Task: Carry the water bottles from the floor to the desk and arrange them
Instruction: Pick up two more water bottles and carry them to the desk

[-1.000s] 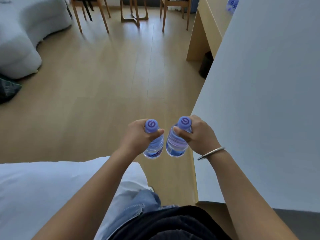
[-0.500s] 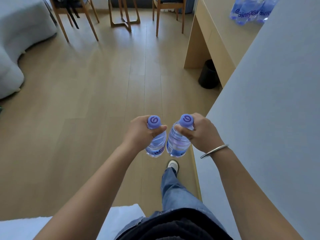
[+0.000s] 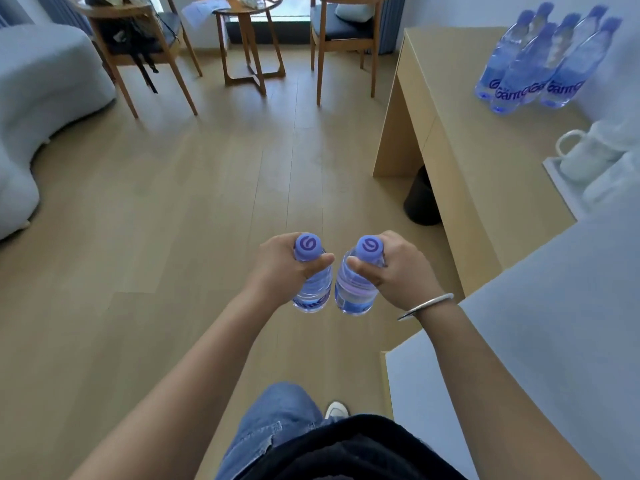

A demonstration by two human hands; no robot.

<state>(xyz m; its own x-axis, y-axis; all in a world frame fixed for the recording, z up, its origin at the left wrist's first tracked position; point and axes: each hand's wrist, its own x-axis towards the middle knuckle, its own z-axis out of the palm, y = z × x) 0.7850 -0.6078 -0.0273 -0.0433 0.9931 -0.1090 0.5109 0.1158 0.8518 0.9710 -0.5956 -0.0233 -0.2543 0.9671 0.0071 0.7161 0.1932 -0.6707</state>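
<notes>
At the centre of the frame the left hand (image 3: 280, 268) wraps round the neck of one bottle (image 3: 311, 289), thumb hooked just under its purple cap, and the right hand (image 3: 401, 268) holds a second bottle (image 3: 355, 289) the same way; the two bottles hang upright side by side, nearly touching, over bare floor (image 3: 173, 209). Gripping at the neck looks like a carrying hold: the weight hangs below the fist, and each base is free to be set down without shifting the grip. A bangle (image 3: 426, 305) sits on the right wrist. At the upper right, on the desk (image 3: 485, 188), a cluster of bottles (image 3: 540, 60) already stands upright and close-packed near the far end, probably the group these two are meant to join. Nearer, at the right edge, white mugs (image 3: 578, 154) sit on a tray, blurred. A dark bin (image 3: 420, 199) stands under the desk.
</notes>
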